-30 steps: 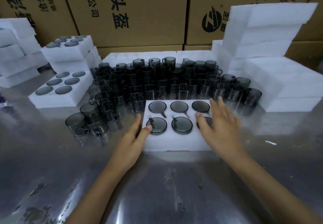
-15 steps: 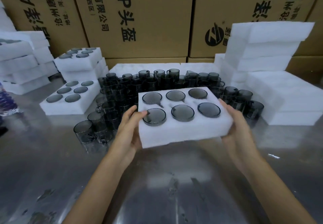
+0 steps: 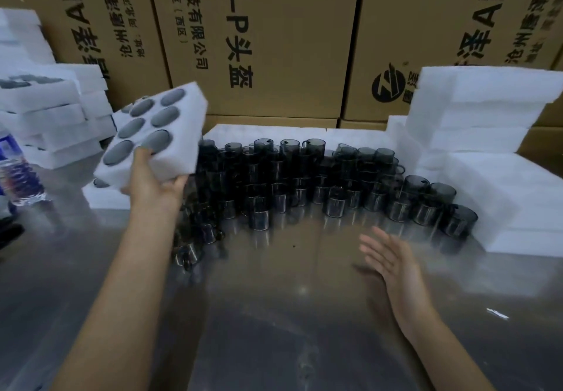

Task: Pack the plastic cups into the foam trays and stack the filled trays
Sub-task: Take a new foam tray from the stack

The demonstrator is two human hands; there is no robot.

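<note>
Left hand (image 3: 152, 182) grips white foam tray (image 3: 179, 146) by near edge, tilted, raised above table's left side; six dark cups fill its holes. Right hand (image 3: 393, 264) open, fingers spread, above metal table (image 3: 274, 314).

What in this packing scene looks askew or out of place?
The filled foam tray is tilted in the air, gripped only by the left hand. Near it, a few cups seem to lie tipped over at the pile's front left.

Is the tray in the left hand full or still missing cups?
Full: all six holes of the tray in the left hand show dark cups.
</note>
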